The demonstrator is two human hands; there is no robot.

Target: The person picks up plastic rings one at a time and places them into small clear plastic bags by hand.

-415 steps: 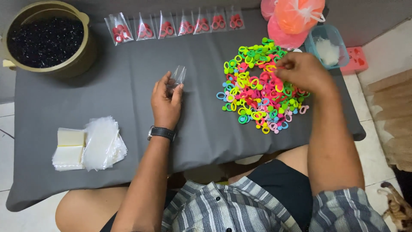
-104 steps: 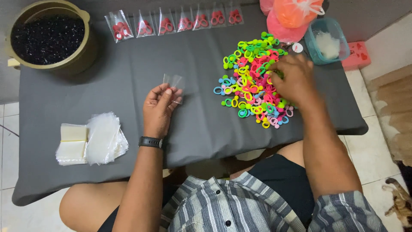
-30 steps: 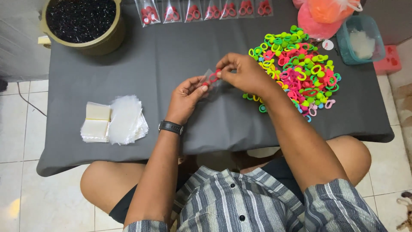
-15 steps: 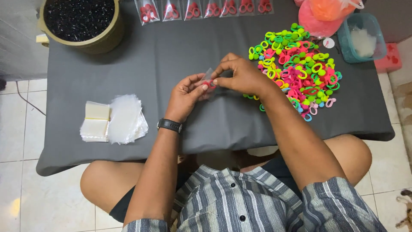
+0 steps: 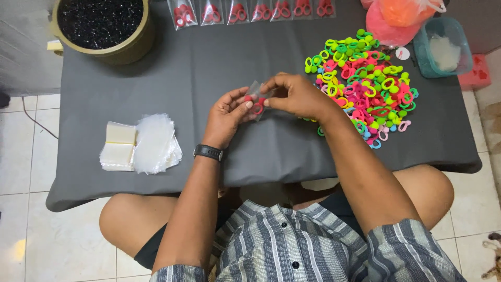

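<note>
Clear pouch, small, red rings inside

pot far left | bag stack near left | ring pile right | filled bags far edge

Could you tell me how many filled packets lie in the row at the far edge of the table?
6 filled packets lie side by side along the far edge of the table, right of the pot. Their tops are cut off by the frame, so more may lie out of view.
</note>
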